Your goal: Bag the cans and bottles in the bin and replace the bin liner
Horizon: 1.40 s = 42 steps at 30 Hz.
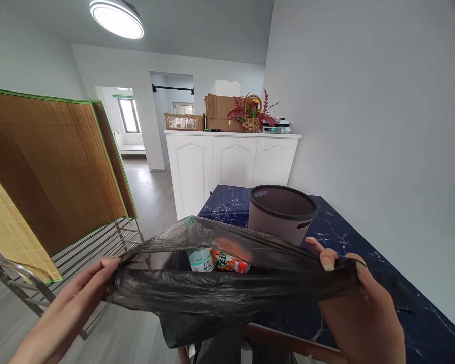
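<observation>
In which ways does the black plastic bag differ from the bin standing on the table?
The bag is thin, wrinkled and partly see-through; the bin is opaque and smooth. The bag is stretched between the left hand and right hand; the bin stands upright on the blue table. The bag's mouth is pulled wide; the bin's is rounded. Both have open mouths.

The plastic bag [212, 296] is black. The bin [271, 228] is greyish pink with a black rim [284, 216]. The bench [339, 228] is dark blue, with white marble veins.
</observation>
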Available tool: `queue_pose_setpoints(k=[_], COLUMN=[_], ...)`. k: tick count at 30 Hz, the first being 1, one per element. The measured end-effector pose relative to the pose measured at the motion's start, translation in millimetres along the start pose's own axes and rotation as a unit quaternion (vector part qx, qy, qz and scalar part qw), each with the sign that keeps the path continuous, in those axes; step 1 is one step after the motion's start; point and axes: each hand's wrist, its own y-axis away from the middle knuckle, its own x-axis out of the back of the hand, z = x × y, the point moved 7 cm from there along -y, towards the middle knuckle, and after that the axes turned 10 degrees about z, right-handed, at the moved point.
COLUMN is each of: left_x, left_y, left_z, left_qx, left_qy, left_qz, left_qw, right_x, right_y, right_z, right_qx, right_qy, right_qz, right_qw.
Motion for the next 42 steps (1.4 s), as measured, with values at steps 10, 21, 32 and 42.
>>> queue_pose_setpoints(k=[10,21,32,42], left_x=[-46.9,-101.4,-143.3,-144.1], left_y=[14,33,85,50], left_z=[63,125,165,91], left_qx=[0.040,-0.072,-0.313,-0.296], left_qy=[0.305,0.357,0.039,-0.011], left_qz=[0.012,-0.100,-0.280,-0.267], left_qw=[0.951,0.926,0.907,0.917], right_x=[-41,-118,-209,-195], right_y=[-32,-21,25,12], right_z=[7,-2,46,46], right_qx=[-0.044,-0.020,0.107,0.064], right_qy=[-0.175,0.045,0.292,0.258], right_qz=[-0.028,-0.218,-0.400,-0.374], right_qw=[0.983,0.975,0.862,0.888])
